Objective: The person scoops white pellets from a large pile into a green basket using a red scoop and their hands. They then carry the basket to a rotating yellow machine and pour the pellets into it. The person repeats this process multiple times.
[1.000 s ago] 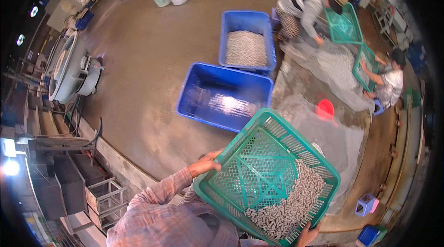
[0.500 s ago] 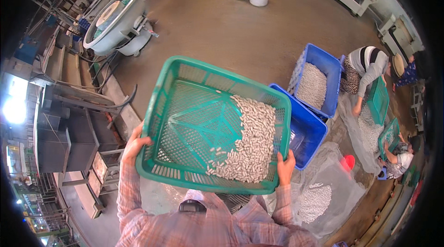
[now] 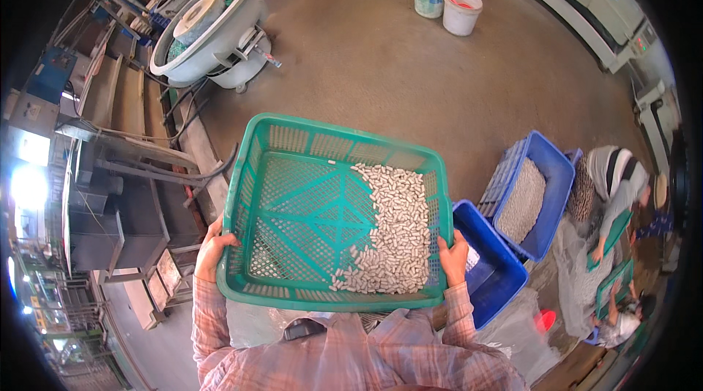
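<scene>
A green rectangular plastic basket [image 3: 315,143] with perforated sides and floor is held up in front of my body. Small pale grey cylindrical pieces [image 3: 399,230] are heaped along its right side, and a few lie apart from the pile. My left hand [image 3: 214,248] grips the left wall near the lower corner, thumb over the rim. Across from it, my right hand [image 3: 452,255] grips the right wall in the same way. Both sets of fingers are partly hidden by the basket.
At right stand a blue bin [image 3: 538,197] of grey pieces and a second blue bin [image 3: 498,285]. Two people, one in a striped top [image 3: 615,175], handle green baskets beyond. A round vibrating tub [image 3: 212,32] stands far left; two buckets [image 3: 461,14] stand on the far floor.
My view has swung left, so the bins and buckets sit farther right and lower. The basket has turned slightly and looks squarer to me. Both hands keep their hold.
</scene>
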Demonstrator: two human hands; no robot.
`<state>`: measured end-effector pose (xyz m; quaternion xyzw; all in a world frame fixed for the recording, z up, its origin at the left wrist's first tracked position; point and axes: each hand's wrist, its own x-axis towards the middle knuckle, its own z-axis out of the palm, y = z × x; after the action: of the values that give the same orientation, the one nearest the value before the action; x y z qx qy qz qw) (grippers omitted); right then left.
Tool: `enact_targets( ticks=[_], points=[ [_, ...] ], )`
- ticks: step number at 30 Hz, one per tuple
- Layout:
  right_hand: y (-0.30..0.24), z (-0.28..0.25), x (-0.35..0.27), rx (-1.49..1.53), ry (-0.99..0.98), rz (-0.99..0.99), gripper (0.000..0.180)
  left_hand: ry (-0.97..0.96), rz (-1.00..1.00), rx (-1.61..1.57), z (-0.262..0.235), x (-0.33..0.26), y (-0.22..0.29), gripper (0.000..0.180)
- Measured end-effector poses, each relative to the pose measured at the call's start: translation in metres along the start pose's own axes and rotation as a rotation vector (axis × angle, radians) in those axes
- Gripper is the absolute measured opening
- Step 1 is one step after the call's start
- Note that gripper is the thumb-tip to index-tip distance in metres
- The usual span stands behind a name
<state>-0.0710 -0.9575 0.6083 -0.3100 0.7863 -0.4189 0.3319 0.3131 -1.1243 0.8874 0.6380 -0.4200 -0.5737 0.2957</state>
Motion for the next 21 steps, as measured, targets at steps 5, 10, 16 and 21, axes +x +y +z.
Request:
enact_targets(
  ticks=[5,10,16,21],
  points=[
    [-0.043,0.015,0.059,-0.069,-0.034,0.028,0.024,-0.036,-0.033,-0.09,-0.017,0.068,0.006,0.064],
    [-0.046,0.034,0.103,-0.066,0.059,-0.009,0.022,-0.129,-0.018,-0.031,0.019,0.161,0.041,0.055],
    [-0.031,0.086,-0.032,0.178,0.212,0.159,0.013,-0.538,-0.065,-0.261,-0.078,0.179,0.019,0.064],
    [-0.027,0.09,-0.054,0.286,0.32,0.102,0.016,-0.586,0.059,-0.325,-0.089,0.177,-0.016,0.072]
  ],
)
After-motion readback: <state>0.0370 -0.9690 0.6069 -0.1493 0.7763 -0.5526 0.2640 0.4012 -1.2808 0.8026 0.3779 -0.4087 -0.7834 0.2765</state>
